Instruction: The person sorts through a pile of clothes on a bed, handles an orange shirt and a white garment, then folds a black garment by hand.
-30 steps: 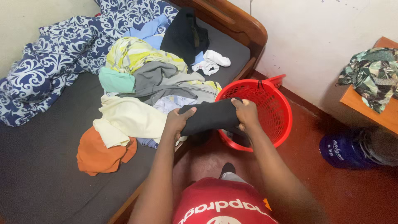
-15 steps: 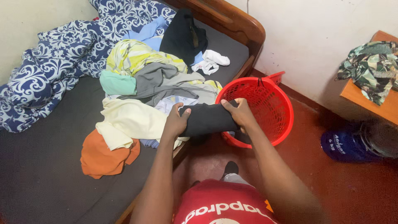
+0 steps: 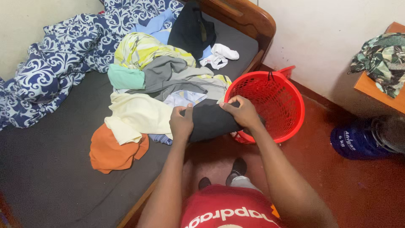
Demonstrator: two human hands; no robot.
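A person in a red shirt stands at the edge of a bed [image 3: 50,169], both hands closed on a folded black cloth garment [image 3: 211,120] held at the centre of the frame. Compared with a second ago, the hands have drawn closer together and the black bundle looks shorter and thicker, which suggests the fold is being tightened rather than opened out. The left hand [image 3: 181,123] clamps the left end, thumb on top and pointing up the frame; the right hand [image 3: 241,112] pinches the right end, fingers curled over the upper edge. The garment spans the gap between the two grips, its right end overlapping the near rim of the round red plastic mesh basket [image 3: 291,107] on the floor, its left end touching the heap of mixed clothes [image 3: 164,80] on the dark grey mattress. An orange cloth [image 3: 112,152] lies at lower left of the heap, a blue-and-white patterned duvet [image 3: 46,71] at upper left.
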